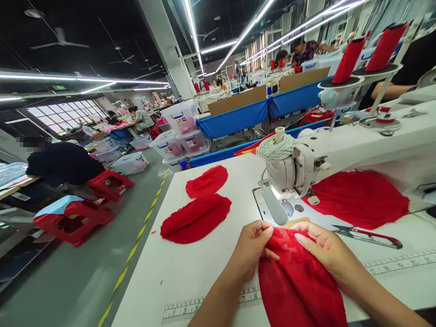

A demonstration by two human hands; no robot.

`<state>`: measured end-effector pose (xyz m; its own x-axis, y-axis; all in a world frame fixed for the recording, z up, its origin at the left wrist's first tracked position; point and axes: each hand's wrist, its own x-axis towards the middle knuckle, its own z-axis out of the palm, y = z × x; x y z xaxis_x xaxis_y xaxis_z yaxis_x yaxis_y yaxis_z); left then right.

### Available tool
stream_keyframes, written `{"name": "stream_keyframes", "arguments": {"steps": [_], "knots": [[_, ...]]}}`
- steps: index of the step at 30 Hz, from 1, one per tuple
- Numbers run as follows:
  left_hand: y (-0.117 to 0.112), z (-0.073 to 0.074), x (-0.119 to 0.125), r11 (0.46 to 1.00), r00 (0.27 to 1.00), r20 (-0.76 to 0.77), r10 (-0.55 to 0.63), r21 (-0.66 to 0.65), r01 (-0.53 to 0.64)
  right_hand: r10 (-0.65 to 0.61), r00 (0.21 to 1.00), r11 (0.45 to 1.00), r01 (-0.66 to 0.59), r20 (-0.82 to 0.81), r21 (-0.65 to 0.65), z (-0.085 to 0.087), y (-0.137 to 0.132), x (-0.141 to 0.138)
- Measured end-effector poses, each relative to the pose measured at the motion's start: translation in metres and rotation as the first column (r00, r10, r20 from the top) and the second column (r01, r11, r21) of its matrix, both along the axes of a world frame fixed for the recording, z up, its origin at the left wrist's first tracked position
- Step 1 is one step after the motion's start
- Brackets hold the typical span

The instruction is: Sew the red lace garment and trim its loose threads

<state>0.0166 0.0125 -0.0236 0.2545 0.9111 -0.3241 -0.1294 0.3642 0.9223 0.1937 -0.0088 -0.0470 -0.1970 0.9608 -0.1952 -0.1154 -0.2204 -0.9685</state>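
A piece of red lace fabric (296,281) lies on the white sewing table (190,272) in front of me, its far edge close to the presser foot of the white sewing machine (357,145). My left hand (250,247) pinches the fabric's upper left edge with curled fingers. My right hand (323,247) grips the upper right edge, fingers pressed on the cloth. Both hands sit just in front of the needle plate (289,209).
Two stacks of red lace pieces (195,218) (207,180) lie at the table's left. More red fabric (357,197) sits under the machine arm. Red-handled snips (368,235) lie to the right. Red thread cones (349,59) stand above. Red stools (75,220), plastic bins and other workers fill the aisle on the left.
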Motion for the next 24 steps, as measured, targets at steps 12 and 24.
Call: {"name": "stream_keyframes", "arguments": {"steps": [12, 24], "knots": [[-0.002, 0.002, 0.001, 1.000, 1.000, 0.010, -0.028, 0.007, 0.028, 0.001, 0.989, 0.990, -0.023, 0.151, 0.143, -0.013, -0.001, 0.005], [-0.003, 0.005, 0.002, 0.999, 1.000, 0.000, -0.017, -0.035, 0.017, -0.224, 0.881, 0.937, 0.078, 0.416, 0.341, -0.005, -0.004, 0.012]]}}
